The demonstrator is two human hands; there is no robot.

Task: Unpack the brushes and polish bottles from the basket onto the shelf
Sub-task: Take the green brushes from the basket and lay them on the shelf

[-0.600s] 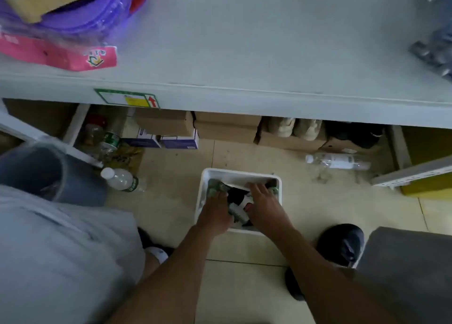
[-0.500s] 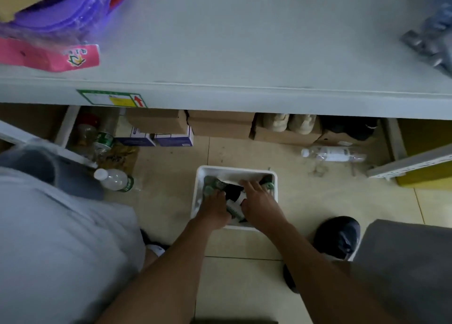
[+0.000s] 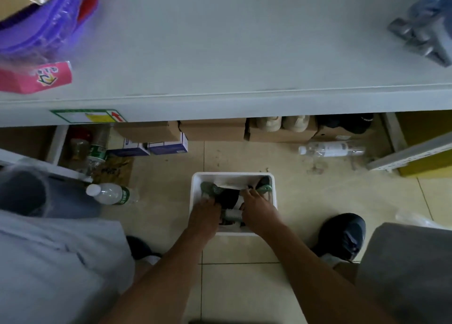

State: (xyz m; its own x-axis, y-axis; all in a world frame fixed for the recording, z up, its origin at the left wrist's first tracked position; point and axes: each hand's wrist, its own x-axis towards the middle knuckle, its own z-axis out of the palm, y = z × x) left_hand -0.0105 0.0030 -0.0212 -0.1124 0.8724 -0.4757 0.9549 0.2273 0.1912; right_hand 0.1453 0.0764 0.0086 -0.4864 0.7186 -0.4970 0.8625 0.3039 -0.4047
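Note:
A white basket [image 3: 195, 184] stands on the tiled floor below a pale grey shelf [image 3: 232, 54]. Inside it lie green-handled brushes [image 3: 211, 189] and dark polish bottles [image 3: 228, 197], partly covered by my hands. My left hand [image 3: 204, 216] reaches into the basket's left side with its fingers curled down among the items. My right hand [image 3: 260, 210] is in the right side, fingers bent over a dark item and a brush handle [image 3: 265, 189]. What each hand grips is hidden.
On the shelf lie purple plastic ware with a pink label [image 3: 36, 76] at left and grey packaged items [image 3: 423, 37] at right. Cardboard boxes [image 3: 212, 130], shoes and plastic water bottles [image 3: 111, 194] sit under and near the shelf. My dark shoe [image 3: 342, 235] is right of the basket.
Both hands stay in the basket and have shifted only slightly. The view has tilted a little, so the shelf and basket sit at slightly different places.

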